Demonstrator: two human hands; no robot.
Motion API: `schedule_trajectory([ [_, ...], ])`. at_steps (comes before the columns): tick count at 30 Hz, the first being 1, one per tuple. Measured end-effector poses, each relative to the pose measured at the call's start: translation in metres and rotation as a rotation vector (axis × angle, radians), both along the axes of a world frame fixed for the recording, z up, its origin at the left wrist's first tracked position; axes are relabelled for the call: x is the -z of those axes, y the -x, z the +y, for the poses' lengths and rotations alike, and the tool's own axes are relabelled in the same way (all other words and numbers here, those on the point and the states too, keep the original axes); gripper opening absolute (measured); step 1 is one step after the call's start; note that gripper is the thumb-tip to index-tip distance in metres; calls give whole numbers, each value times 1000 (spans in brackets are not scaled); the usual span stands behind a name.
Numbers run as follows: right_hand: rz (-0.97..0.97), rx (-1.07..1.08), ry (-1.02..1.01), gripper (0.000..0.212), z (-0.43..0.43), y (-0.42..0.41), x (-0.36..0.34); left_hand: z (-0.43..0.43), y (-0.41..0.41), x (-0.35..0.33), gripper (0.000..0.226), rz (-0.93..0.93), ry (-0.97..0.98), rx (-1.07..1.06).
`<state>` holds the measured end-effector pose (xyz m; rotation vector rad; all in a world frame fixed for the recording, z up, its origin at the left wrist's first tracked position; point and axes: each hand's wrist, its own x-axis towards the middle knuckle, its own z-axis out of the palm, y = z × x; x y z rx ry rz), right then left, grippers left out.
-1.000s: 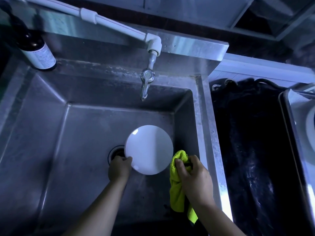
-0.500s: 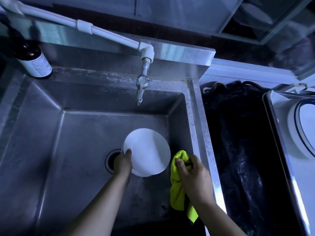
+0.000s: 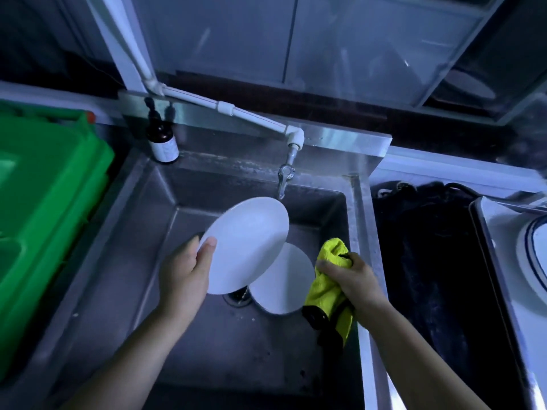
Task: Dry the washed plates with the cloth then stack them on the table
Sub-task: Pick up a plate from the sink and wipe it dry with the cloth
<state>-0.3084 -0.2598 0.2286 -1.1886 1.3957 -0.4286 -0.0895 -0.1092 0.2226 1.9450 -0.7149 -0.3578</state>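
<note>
Since the earlier frame, the left hand [image 3: 185, 270] has lifted the raised plate [image 3: 248, 244] clear of the sink [image 3: 207, 350] floor and tilted it. This uncovers a second plate [image 3: 284, 279] lying below. The right hand [image 3: 352, 279] has kept its place by the sink's right wall.

Left side: a green bin [image 3: 50, 184] stands beside the sink's left edge. A dark bottle [image 3: 162, 140] with a white label stands at the sink's back left corner. A white pipe [image 3: 236, 110] runs from behind it to the tap [image 3: 284, 176] at the middle of the back edge.

Centre: the left hand grasps the raised plate at its left rim, with the thumb on the upper face and the fingers behind. The plate is white and is held in the air above the basin, its far edge just under the tap. Its lower edge overhangs the drain [image 3: 235, 298]. The second plate lies flat on the sink floor, right of the drain and partly hidden by the raised plate.

Right side: the right hand is clenched round a yellow cloth [image 3: 328, 288], which hangs just beside the second plate near the right wall. Beyond the sink's right edge lies a black covering [image 3: 429, 261]. Next comes a metal tray [image 3: 485, 238] holding a blue-rimmed dish [image 3: 535, 250], cut off by the frame.
</note>
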Motion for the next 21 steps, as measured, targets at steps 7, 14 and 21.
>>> schedule_trajectory([
  [7,-379,-42,77,37,-4,-25,-62,22,10,-96,36,-322,233,0],
  [14,-718,-194,63,23,15,-39,-125,41,41,-169,31,-339,439,-26],
  [21,-796,-168,211,16,22,-33,-174,48,51,-215,33,-129,554,1],
])
